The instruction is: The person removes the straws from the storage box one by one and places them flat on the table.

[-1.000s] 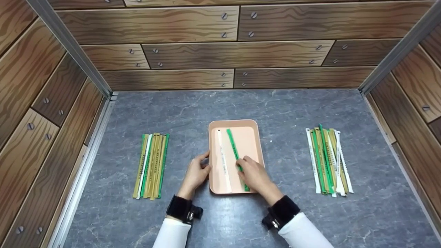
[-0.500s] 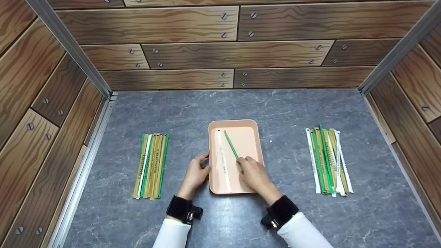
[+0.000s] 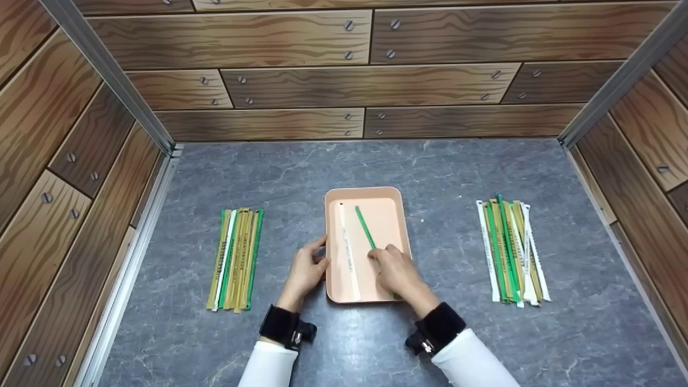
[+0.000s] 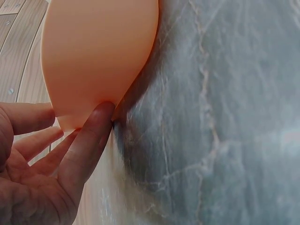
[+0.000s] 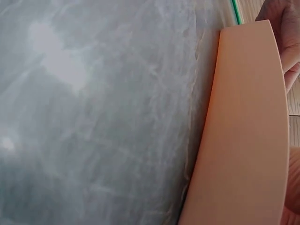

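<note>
Head view first: the right hand (image 3: 396,270) is inside the peach tray (image 3: 400,200), fingertips pinching the near part of the green strip (image 3: 365,227). A second ago that strip lay flat and wide alongside the white strip (image 3: 345,250). Now it shows thinner and slanted, its far end swung a bit right of where it was half a second back. So I'd say it's being nudged into line rather than let go, and the placing isn't finished. The left hand (image 3: 306,270) hasn't budged, fingers relaxed against the tray's left rim. The left bundle (image 3: 236,258) and right bundle (image 3: 511,250) of strips sit on the counter (image 3: 457,333) same as before.

Left wrist view: straight fingers (image 4: 89,140) press the tray's outer wall (image 4: 101,51), steadying it, nothing gripped.

Right wrist view: mostly counter and the tray's wall (image 5: 243,140). A sliver of green strip (image 5: 236,11) and a bit of the hand peek in at the top right corner, but you can't tell the grip from here.
</note>
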Action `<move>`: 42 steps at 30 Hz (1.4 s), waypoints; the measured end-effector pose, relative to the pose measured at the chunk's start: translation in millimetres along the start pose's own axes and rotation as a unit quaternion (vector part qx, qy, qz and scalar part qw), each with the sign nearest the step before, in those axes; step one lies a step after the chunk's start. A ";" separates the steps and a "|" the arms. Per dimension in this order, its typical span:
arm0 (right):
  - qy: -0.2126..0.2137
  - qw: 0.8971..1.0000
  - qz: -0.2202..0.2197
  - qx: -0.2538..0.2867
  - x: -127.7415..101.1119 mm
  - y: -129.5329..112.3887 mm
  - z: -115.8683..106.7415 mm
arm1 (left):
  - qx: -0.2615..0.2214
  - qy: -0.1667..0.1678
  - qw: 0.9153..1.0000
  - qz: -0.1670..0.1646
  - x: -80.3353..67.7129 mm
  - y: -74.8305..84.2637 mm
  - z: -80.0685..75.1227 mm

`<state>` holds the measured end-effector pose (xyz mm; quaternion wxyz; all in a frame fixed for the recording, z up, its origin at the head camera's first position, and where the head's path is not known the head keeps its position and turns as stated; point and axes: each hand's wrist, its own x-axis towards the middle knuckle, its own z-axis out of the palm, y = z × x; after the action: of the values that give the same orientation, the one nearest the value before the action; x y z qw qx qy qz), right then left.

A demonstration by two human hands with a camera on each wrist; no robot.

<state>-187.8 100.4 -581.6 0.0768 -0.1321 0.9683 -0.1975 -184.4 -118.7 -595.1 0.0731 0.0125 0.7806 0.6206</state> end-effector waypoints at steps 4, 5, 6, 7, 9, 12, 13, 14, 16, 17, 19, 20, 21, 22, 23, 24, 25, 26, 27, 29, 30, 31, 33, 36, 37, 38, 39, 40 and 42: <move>-0.022 0.999 0.019 0.022 1.4 1.3 -4.0 | 0.004 0.002 1.000 0.000 0.0 0.5 0.1; -0.027 0.999 0.023 0.028 1.7 1.5 -5.4 | 0.004 0.002 1.000 -0.001 0.2 0.4 0.2; -0.031 0.999 0.027 0.033 1.6 1.7 -7.0 | 0.004 0.002 1.000 -0.002 0.3 0.3 0.3; -0.035 0.998 0.030 0.038 1.5 2.0 -8.5 | 0.003 0.001 1.000 -0.004 0.4 0.1 0.4; -0.040 0.997 0.035 0.055 0.9 2.4 -12.3 | 0.003 0.001 1.000 -0.005 0.3 -0.1 0.5; -0.032 0.995 0.039 0.084 -0.6 4.0 -20.3 | 0.003 0.002 1.000 -0.002 0.2 -0.5 0.7; -0.026 0.994 0.041 0.095 -1.3 5.1 -23.8 | 0.004 0.003 1.000 -0.001 0.2 -0.6 0.7; -0.017 0.993 0.043 0.105 -2.2 6.6 -27.7 | 0.006 0.003 1.000 0.001 0.2 -0.8 0.7; 0.008 0.992 0.040 0.122 -5.0 11.7 -36.1 | 0.010 0.004 1.000 0.001 0.4 -0.9 0.7; 0.025 0.991 0.037 0.128 -6.9 15.4 -40.7 | 0.014 0.004 1.000 0.003 0.6 -1.0 0.7; 0.061 0.989 0.030 0.131 -12.0 24.1 -50.2 | 0.020 0.004 1.000 0.003 0.7 -0.6 0.4; 0.080 0.988 0.026 0.129 -14.9 29.3 -54.9 | 0.024 0.005 1.000 0.003 0.8 -0.5 0.2; 0.101 0.986 0.022 0.127 -18.2 35.0 -59.5 | 0.027 0.005 1.000 0.005 0.9 0.0 0.0; 0.122 0.985 0.021 0.117 -21.6 41.2 -64.2 | 0.030 0.006 1.000 0.006 1.1 0.5 -0.2; 0.140 0.984 0.022 0.108 -25.0 47.7 -68.7 | 0.032 0.006 0.999 0.008 1.1 0.7 -0.5; 0.157 0.982 0.025 0.101 -28.3 54.4 -72.6 | 0.032 0.007 0.999 0.010 1.3 0.8 -0.7; 0.174 0.980 0.030 0.091 -31.6 61.8 -76.2 | 0.032 0.008 0.999 0.010 1.5 1.0 -0.8; 0.187 0.978 0.038 0.085 -34.8 69.3 -79.5 | 0.033 0.008 0.999 0.010 1.7 1.1 -0.9; 0.200 0.976 0.047 0.077 -38.0 77.2 -82.1 | 0.033 0.008 0.999 0.010 1.7 1.0 -1.0; 0.220 0.971 0.068 0.061 -44.0 93.0 -86.5 | 0.030 0.005 0.999 0.010 1.8 0.5 -1.1; 0.229 0.969 0.081 0.052 -47.2 100.9 -88.1 | 0.028 0.004 1.000 0.008 1.8 0.3 -1.2; 0.234 0.967 0.094 0.042 -50.4 108.4 -89.8 | 0.026 0.002 1.000 0.005 1.7 0.4 -1.2; 0.243 0.962 0.124 0.022 -55.6 123.4 -92.1 | 0.022 0.000 1.000 0.001 1.5 -0.2 -1.0; 0.233 0.956 0.177 0.008 -62.1 142.9 -95.6 | 0.021 -0.001 1.000 -0.004 1.2 -0.7 -0.6; 0.225 0.954 0.198 0.006 -63.7 148.9 -96.8 | 0.024 -0.001 1.000 -0.003 1.3 -0.9 -0.5; 0.214 0.952 0.220 0.007 -65.3 154.9 -97.9 | 0.026 -0.001 1.000 -0.002 1.4 -1.2 -0.4; 0.198 0.950 0.240 0.010 -66.7 160.2 -99.1 | 0.029 -0.001 1.000 0.002 1.4 -1.5 -0.4; 0.180 0.948 0.261 0.013 -68.2 165.3 -100.5 | 0.033 0.000 0.999 0.004 1.5 -1.7 -0.4; 0.145 0.944 0.297 0.017 -70.8 175.3 -103.8 | 0.039 0.002 0.999 0.006 1.6 -2.0 -0.3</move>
<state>-180.8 313.7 -550.9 -0.0074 0.1930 0.9606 -0.1997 -185.9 -119.2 -597.2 0.0673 0.0192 0.8044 0.5900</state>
